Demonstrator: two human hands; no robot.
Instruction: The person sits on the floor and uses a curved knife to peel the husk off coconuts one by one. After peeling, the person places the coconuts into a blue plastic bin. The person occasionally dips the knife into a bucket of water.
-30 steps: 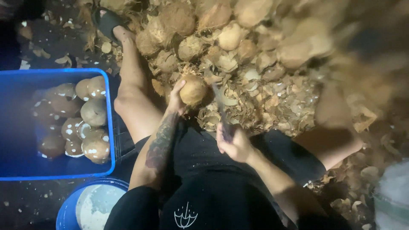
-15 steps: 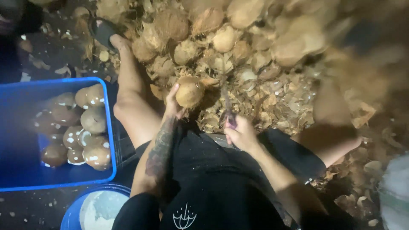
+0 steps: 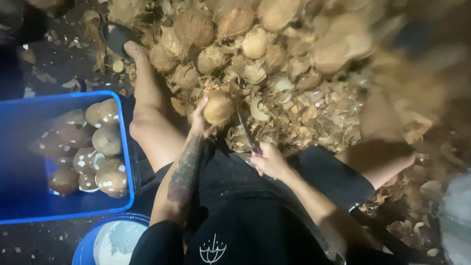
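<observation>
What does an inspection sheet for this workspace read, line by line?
Surface: dark floor, speckled with white bits.
Job's things: coconut in left hand; knife in right hand, blade beside the coconut.
Clutter: heap of husks and shell chips ahead, between the legs.
Grippers: both hands closed on their things.
Cables: nothing seen.
Surroundings: blue crate holding peeled coconuts; blue bucket of whitish liquid; dark sandal.

The dark, wet floor [image 3: 54, 240] carries a heap of brown, fibrous coconuts and broken husk pieces [image 3: 294, 64] along its far side. A rectangular blue plastic crate [image 3: 125, 162] sits at the left, with a round blue plastic bucket [image 3: 83, 252] just beside its near edge. Pale husk chips [image 3: 44, 76] lie scattered beyond the crate.
</observation>
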